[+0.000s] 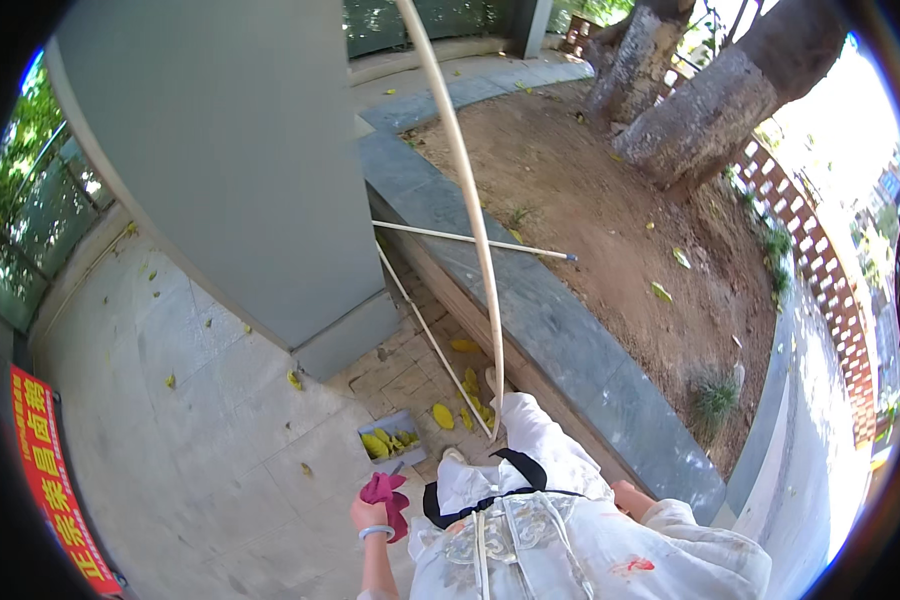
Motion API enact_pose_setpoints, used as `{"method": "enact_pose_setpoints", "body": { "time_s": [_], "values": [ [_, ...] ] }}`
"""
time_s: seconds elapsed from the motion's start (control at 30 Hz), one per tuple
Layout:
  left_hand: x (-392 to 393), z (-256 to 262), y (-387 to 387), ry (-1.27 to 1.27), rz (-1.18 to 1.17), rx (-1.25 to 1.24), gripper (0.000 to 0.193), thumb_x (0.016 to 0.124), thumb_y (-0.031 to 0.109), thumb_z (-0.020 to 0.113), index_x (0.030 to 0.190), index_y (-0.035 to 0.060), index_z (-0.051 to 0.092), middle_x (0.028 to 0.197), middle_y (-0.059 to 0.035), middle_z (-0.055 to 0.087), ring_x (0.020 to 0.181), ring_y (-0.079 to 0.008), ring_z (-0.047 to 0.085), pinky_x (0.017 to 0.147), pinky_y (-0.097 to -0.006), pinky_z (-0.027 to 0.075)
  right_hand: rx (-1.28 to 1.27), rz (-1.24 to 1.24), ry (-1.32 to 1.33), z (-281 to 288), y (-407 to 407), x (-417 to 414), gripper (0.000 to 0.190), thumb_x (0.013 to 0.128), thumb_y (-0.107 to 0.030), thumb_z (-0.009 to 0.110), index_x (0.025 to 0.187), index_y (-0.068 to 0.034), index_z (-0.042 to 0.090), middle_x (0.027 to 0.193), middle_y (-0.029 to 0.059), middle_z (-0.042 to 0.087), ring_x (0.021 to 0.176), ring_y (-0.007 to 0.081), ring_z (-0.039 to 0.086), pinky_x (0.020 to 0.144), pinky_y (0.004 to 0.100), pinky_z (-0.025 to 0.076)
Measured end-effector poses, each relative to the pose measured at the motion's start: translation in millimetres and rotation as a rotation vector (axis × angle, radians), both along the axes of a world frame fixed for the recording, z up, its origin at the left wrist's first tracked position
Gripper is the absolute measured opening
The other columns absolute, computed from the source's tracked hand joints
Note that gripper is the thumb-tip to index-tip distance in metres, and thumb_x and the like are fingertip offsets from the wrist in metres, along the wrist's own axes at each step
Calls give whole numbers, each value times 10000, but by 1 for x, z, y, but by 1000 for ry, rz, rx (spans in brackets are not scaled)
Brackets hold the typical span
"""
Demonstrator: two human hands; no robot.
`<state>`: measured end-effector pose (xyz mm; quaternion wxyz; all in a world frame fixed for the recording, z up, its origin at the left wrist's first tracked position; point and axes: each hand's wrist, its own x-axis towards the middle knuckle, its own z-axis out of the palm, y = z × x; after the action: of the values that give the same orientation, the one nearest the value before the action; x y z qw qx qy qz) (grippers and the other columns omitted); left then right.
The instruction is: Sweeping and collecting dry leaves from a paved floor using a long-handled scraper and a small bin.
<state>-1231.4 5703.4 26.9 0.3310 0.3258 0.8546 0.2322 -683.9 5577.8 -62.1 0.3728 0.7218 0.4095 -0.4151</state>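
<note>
My left hand [367, 514], with a pale bangle at the wrist, grips a crumpled magenta cloth [384, 499]. Beside my hip, my right hand [630, 498] is half hidden by my clothing, so its fingers cannot be made out. Before me stands a long beige pole [469, 187], bowed by the lens, its lower end near my feet. A thin white pole [431, 337] slants from the grey pillar to that same end. Left of my feet is a small grey square container or recess [414, 456] with yellow leaves [381, 444] in it.
A wide grey pillar [225, 165] rises ahead. To its right, a stone ledge [540, 315] borders a soil bed [570, 187] with tree trunks [720, 112]. Another thin pole [480, 240], blue-tipped, lies across the ledge. A red banner [64, 480] with writing is at far left.
</note>
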Motion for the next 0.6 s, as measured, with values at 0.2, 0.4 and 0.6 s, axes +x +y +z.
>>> {"method": "enact_pose_setpoints", "body": {
  "time_s": [0.2,0.4,0.6],
  "values": [
    [-8,-9,-4,-79,66,93,325,686,251,699,930,39,667,868,-182,657,835,-317,640,738,-368,487,125,529,127,-63,-3,35,196,628,-229,592,528,-62,600,606,120,630,562,243,642,519,370,510],
    [-13,-4,-6,-49,81,63,330,683,262,710,919,35,671,832,-170,663,799,-299,649,713,-358,492,206,534,73,-27,92,24,189,632,-233,597,563,-58,604,616,129,630,561,251,640,520,374,510],
    [-12,-2,-4,-184,167,40,288,675,226,701,900,48,677,822,-175,659,790,-310,645,714,-362,492,218,516,45,-4,142,34,187,637,-238,601,598,-55,608,625,137,630,560,260,638,521,379,510]
  ]
}}
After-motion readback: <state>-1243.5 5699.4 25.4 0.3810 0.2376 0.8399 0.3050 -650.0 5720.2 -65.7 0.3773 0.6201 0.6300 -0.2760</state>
